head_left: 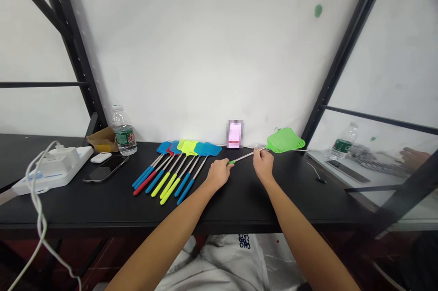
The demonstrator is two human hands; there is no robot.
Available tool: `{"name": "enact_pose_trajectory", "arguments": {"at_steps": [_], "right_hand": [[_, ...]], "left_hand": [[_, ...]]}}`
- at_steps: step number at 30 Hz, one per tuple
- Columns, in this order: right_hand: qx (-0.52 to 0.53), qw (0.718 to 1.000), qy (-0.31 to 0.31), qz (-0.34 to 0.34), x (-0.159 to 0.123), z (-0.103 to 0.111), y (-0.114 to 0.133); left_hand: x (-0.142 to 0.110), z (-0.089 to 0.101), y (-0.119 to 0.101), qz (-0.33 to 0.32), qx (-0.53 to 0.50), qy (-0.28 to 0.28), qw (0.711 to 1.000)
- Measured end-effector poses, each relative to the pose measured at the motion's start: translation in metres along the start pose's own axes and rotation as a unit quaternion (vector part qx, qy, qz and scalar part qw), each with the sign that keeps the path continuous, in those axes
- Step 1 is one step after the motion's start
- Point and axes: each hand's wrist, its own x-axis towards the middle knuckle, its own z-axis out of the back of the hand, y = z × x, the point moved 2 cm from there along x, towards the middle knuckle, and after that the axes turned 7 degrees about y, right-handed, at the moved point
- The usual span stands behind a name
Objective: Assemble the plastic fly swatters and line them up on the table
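Observation:
A green fly swatter (285, 140) with a thin metal shaft is held above the black table, its mesh head pointing right. My left hand (219, 173) is closed around its green handle, most of which the fingers hide. My right hand (263, 163) pinches the shaft close to the mesh head. Left of my hands, several fly swatters (185, 172) lie side by side in a slanted row, heads toward the wall. Their handles are blue, red and yellow, and the heads partly overlap.
On the black table (239, 209), a lit phone (234, 134) leans at the wall. To the left are a water bottle (124, 133), cardboard box (104, 139), dark phone (106, 168), white case (101, 157) and power strip (51, 174) with cables. A short cable (320, 179) lies right.

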Motion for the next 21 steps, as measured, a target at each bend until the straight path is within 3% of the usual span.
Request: {"name": "enact_pose_trajectory", "arguments": {"at_steps": [6, 13, 21], "right_hand": [[-0.006, 1.0, -0.011, 0.015, -0.003, 0.001, 0.007], [0.0, 0.998, -0.008, -0.066, 0.002, 0.001, -0.004], [-0.008, 0.995, 0.022, -0.097, 0.006, -0.001, -0.013]], "left_hand": [[0.002, 0.0, 0.002, 0.01, 0.008, -0.002, 1.0], [0.0, -0.001, 0.0, -0.024, 0.016, 0.007, 1.0], [-0.004, -0.001, -0.008, -0.046, 0.015, 0.01, 0.999]]}}
